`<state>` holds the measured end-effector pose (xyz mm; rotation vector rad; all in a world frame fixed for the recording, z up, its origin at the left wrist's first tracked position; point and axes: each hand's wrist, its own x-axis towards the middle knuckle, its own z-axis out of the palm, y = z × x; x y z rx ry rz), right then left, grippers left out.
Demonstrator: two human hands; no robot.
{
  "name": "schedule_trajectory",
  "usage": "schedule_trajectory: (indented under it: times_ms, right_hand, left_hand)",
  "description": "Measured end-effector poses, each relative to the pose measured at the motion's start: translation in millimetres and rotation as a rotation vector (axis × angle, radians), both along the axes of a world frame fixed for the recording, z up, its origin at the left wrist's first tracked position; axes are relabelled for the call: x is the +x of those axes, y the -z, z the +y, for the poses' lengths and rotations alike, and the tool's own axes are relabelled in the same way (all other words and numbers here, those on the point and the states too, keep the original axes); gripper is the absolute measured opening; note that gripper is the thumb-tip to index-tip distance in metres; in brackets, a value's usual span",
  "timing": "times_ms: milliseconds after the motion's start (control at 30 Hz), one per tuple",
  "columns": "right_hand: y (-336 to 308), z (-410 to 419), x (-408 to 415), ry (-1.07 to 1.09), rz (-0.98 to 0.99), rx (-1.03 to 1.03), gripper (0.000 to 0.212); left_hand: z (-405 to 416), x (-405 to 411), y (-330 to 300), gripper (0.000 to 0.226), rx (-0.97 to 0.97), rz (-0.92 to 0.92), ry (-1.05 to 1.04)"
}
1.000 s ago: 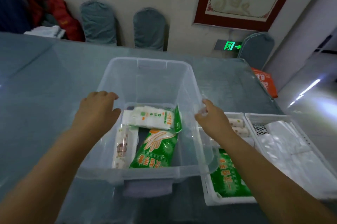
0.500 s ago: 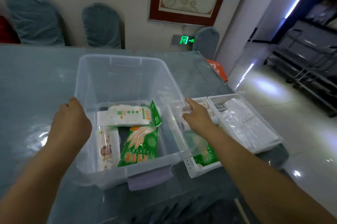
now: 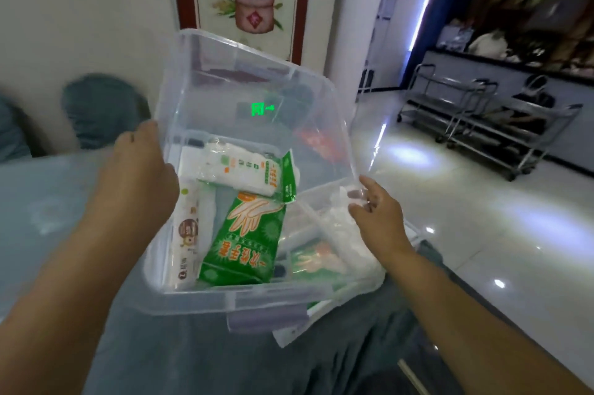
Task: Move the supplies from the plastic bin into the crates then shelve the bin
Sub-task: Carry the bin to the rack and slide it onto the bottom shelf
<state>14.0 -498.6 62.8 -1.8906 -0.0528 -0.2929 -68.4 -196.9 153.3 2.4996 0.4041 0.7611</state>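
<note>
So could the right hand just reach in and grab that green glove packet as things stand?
Probably not right away. The right hand is gripping the plastic bin by its side rim, as is the left hand. The green glove packet lies uncovered, so a freed hand could.

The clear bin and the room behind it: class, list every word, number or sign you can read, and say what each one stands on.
Green glove packet in the clear bin: large white Chinese characters, too blurred to quote.
White packet: small green and orange print, unreadable.
Long white packet: round brown logo, text too small.
Exit sign, seen through the bin: green running-figure symbol with arrow, no words.
Framed picture: a red diamond with one character, illegible.
</note>
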Motion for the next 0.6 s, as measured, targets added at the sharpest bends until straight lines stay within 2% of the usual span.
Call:
schedule_trajectory:
  times_ms: [67,200,433,600]
  right_hand:
    - [-4,-47,-3,0.06,-0.02,-0.005,0.055]
    - [-3,-158,-13,0.184,-0.02,-0.004,0.052]
    - [8,-367,-22,0.398,-0.008,-0.078,0.051]
    - [14,-497,-19,0.542,0.081,-0.193,0.054]
  left_hand:
    - [-45,17,-2,0.05,-0.024,-0.024,0.072]
    - [-153,46,3,0.063,-0.201,-0.051,0.21]
    - [-355,98,27,0.048,-0.222,-0.122,0.48]
    - [-486,135,58,0.044,-0.241,-0.062,0.581]
